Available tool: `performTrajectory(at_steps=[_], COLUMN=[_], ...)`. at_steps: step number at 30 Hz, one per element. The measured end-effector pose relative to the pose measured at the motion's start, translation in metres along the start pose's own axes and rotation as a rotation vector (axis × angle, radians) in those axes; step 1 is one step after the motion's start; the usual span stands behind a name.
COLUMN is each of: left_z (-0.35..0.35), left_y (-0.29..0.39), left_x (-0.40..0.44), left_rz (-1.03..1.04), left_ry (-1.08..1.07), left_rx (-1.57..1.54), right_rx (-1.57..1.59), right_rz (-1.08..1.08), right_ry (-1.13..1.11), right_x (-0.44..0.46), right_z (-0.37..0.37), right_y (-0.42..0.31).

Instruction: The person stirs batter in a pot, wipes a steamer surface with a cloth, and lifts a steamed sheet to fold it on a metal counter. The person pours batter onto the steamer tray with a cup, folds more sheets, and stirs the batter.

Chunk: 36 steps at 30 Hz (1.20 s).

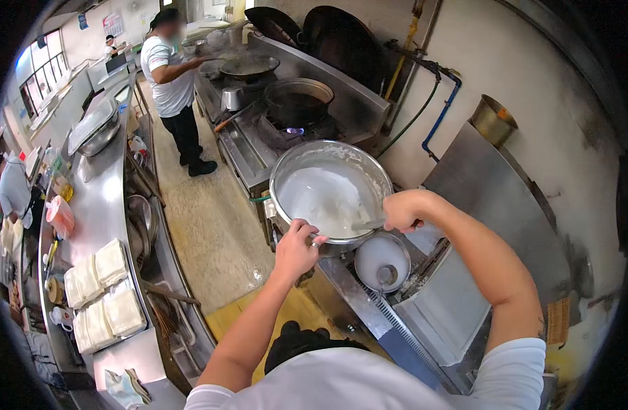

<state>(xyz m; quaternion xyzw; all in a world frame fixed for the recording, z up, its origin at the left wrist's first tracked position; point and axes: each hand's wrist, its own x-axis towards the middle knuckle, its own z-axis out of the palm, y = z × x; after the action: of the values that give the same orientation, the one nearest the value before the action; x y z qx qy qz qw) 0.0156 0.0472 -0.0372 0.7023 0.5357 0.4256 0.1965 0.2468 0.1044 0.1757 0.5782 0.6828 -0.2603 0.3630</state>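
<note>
A large round metal pot (pixel 281 179) with white liquid (pixel 324 195) in it stands in front of me, white residue smeared on its inner wall. My left hand (pixel 299 247) is closed on the near rim, with a ring on one finger. At the right side of the pot, my right hand (pixel 408 208) is wrapped round a grey stirring tool (pixel 368 224). The tool's far end is sunk in the liquid, so its kind is hidden. Just below the pot sits a smaller metal bowl (pixel 370 256) of whitish liquid with a ladle (pixel 387 275) resting in it.
A wok (pixel 299 102) sits on the range beyond the pot, a blue flame beneath it. Farther back, a person (pixel 174 68) works at another wok (pixel 249 67). On the left, a steel counter (pixel 105 181) holds stacked white packets (pixel 98 273). Pipes (pixel 445 113) run along the wall.
</note>
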Motion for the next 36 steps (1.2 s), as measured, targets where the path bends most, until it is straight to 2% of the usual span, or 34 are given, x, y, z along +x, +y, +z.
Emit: performTrajectory(at_steps=[9,14,24,27,28,31,32,35,36], left_z=[-0.004,0.001,0.003,0.006,0.006,0.006,0.009,0.02,0.019], left_y=[0.009,0.01,0.013,0.014,0.015,0.027,0.028,0.04,0.064], left_x=[0.001,0.0,0.002,0.002,0.001,-0.003,-0.005,-0.012,-0.015], left_rz=[-0.106,-0.116,-0.123,-0.143,-0.151,-0.152,-0.12,0.001,0.059], left_ry=[-0.047,-0.049,-0.059,-0.063,-0.061,-0.049,-0.027,-0.001,-0.015], left_rx=[0.01,0.006,0.042,0.045,0.04,0.13,0.169,0.262,0.274], right_rx=[0.902,1.245,1.316,1.194,1.192,1.003,1.059,0.976,1.0], right_rz=[-0.081,-0.174,-0.238,-0.344,-0.287,-0.325,-0.297,-0.275,-0.269], right_ry=[0.234,0.313,0.56,0.797,0.791,1.069,0.986,1.174,1.151], right_x=[0.035,0.037,0.01,0.033,0.024,0.021,0.014,0.01,0.005], right_z=[0.076,0.114,0.177,0.211,0.214,0.232,0.237,0.255,0.258], right_y=[0.0,0.014,0.02,0.026,0.025,0.023,0.026,0.027,0.029])
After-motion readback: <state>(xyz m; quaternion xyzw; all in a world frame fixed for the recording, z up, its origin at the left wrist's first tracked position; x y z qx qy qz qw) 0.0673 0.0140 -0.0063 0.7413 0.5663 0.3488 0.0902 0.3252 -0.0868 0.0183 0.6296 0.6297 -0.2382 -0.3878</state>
